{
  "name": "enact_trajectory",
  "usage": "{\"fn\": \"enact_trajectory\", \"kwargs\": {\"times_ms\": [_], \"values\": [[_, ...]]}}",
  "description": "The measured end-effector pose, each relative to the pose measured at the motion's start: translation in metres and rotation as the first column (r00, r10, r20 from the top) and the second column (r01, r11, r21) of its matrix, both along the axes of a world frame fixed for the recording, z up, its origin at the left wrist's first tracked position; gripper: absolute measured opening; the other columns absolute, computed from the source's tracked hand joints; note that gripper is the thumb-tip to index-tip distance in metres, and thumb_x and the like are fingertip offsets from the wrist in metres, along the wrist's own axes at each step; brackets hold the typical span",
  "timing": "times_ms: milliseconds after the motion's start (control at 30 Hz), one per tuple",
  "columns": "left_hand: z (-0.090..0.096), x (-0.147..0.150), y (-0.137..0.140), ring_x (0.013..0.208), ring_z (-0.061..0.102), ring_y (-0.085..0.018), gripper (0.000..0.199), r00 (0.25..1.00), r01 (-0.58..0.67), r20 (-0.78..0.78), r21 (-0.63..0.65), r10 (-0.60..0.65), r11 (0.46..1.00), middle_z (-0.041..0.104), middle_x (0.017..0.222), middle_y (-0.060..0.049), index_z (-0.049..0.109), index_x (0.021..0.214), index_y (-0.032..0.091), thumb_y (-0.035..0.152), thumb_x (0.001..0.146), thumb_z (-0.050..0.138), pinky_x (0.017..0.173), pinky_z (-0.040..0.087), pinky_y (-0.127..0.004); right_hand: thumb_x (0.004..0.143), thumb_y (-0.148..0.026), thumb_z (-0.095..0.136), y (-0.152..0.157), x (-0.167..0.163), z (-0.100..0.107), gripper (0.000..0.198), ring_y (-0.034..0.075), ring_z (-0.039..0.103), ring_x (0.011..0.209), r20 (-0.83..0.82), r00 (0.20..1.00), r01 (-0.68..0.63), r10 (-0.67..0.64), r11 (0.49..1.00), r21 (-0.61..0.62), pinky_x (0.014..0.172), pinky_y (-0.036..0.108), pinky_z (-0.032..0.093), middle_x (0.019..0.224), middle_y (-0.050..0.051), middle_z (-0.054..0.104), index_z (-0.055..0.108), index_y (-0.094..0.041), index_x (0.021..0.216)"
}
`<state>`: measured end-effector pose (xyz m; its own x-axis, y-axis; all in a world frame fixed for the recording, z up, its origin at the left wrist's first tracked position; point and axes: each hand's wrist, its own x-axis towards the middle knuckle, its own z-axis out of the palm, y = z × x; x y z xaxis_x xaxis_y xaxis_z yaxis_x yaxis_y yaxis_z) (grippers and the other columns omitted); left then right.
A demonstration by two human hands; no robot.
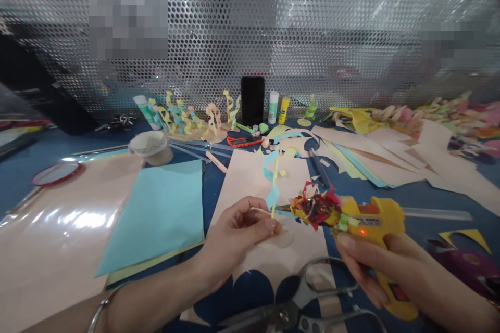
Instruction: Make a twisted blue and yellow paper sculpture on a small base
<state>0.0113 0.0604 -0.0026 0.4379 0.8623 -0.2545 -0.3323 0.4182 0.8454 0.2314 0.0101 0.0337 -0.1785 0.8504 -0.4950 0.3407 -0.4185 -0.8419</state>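
Note:
My left hand (250, 221) pinches the lower end of a thin yellow paper strip (273, 195) that stands upright. A light-blue paper spiral (269, 171) winds around the strip. Just under my fingers lies a pale paper disc (282, 238). My right hand (375, 263) grips a yellow hot glue gun (385, 218), its small light glowing orange. Red and coloured scraps (318, 205) are stuck over the gun's front. The nozzle points left and is close to the strip near my left fingertips; I cannot tell whether it touches.
Large scissors (291, 315) lie at the front. Blue paper sheets (164, 208) are on the left, beside a paper cup (150, 146). Curled paper pieces (187, 119), a black phone (252, 100) and glue sticks (273, 107) stand at the back. Cut paper (390, 153) covers the right.

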Motion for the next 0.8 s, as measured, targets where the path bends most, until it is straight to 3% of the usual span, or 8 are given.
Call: {"fn": "enact_trajectory", "kwargs": {"times_ms": [333,800], "values": [[0.0031,0.0004,0.0002,0.07,0.064,-0.009,0.014,1.0,-0.006,-0.019,-0.004,0.005,1.0,0.069,0.065,0.004,0.06,0.078,0.018,0.018,0.073,0.073,0.07,0.043,-0.018,0.077,-0.061,0.05,-0.0004,-0.0013,0.0067,0.051,0.007,0.041,0.039,0.007,1.0,-0.001,0.001,1.0,-0.011,0.04,0.019,0.033,0.042,-0.004,0.044,0.047,-0.019,0.051],[0.0012,-0.0009,0.0,0.068,0.061,-0.008,0.014,0.999,0.01,-0.031,0.015,-0.01,1.0,0.069,0.066,0.003,0.059,0.079,0.019,0.02,0.074,0.072,0.068,0.042,-0.016,0.076,-0.063,0.052,0.0016,-0.0001,-0.0015,0.049,0.007,0.036,0.036,0.006,1.0,-0.009,0.008,1.0,0.023,0.038,0.019,0.03,0.039,-0.005,0.042,0.046,-0.019,0.055]]}}
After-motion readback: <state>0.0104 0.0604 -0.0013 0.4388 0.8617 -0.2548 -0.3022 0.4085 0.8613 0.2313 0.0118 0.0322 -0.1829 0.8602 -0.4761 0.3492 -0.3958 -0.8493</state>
